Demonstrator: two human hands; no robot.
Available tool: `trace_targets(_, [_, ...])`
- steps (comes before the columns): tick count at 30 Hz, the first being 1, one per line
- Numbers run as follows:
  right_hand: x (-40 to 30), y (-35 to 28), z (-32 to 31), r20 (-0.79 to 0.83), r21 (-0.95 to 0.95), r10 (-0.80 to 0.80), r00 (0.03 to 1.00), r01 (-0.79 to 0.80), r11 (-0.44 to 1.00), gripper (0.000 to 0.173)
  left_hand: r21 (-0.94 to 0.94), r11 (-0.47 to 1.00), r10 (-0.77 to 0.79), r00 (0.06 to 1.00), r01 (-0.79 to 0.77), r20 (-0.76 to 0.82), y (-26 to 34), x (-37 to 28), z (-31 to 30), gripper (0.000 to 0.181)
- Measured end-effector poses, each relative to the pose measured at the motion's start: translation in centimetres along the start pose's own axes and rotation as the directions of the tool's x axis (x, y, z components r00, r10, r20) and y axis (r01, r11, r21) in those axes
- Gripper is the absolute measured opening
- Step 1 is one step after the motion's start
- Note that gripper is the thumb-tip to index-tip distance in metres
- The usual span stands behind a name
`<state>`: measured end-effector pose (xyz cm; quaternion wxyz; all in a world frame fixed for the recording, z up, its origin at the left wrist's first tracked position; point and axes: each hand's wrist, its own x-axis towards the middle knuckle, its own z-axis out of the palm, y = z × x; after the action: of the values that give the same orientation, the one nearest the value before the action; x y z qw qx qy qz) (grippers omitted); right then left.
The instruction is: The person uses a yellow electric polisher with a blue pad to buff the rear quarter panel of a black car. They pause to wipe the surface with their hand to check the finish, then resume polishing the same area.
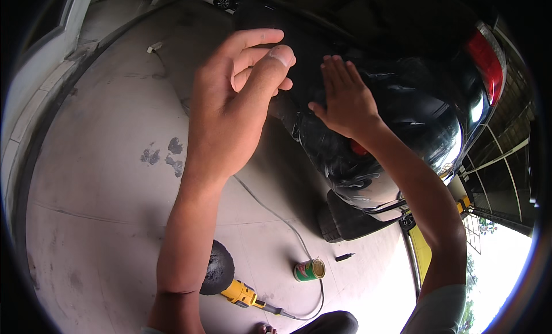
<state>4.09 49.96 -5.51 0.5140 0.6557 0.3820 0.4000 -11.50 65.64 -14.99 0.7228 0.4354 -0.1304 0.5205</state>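
Note:
My left hand is raised in front of the camera, with its fingers curled and its thumb apart from the palm. I see nothing held in it. My right hand lies flat, palm down, against or just over the glossy black rear bumper of a car; contact is hard to tell. Whitish smears streak the bumper around that hand. My right wrist partly covers a red reflector. Higher on the right is the car's red tail light.
A yellow power polisher with a dark, powder-marked pad lies on the floor. Its cord passes a green tin can. Near the rear tyre rests a small black pen-like object. A white socket sits farther off.

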Motion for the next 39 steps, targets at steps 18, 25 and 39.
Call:
trace_targets(18, [-10.8, 6.9, -3.5, -0.194, 0.201, 0.328, 0.925, -0.290, 0.936, 0.075, 0.077, 0.995, 0.056, 0.998, -0.058, 0.034, 0.3, -1.0, 0.6, 0.042])
trace_targets(25, [-11.1, 5.5, -2.9, -0.139, 0.249, 0.240, 0.961, -0.201, 0.947, 0.076, 0.121, 0.993, 0.003, 0.998, -0.010, 0.057, 0.4, -1.4, 2.6, 0.043])
trace_targets(39, [-20.7, 6.9, -0.6, -0.121, 0.296, 0.465, 0.877, -0.416, 0.860, 0.077, 0.219, 0.969, 0.111, 0.994, -0.113, 0.022, 3.2, -1.4, 2.5, 0.048])
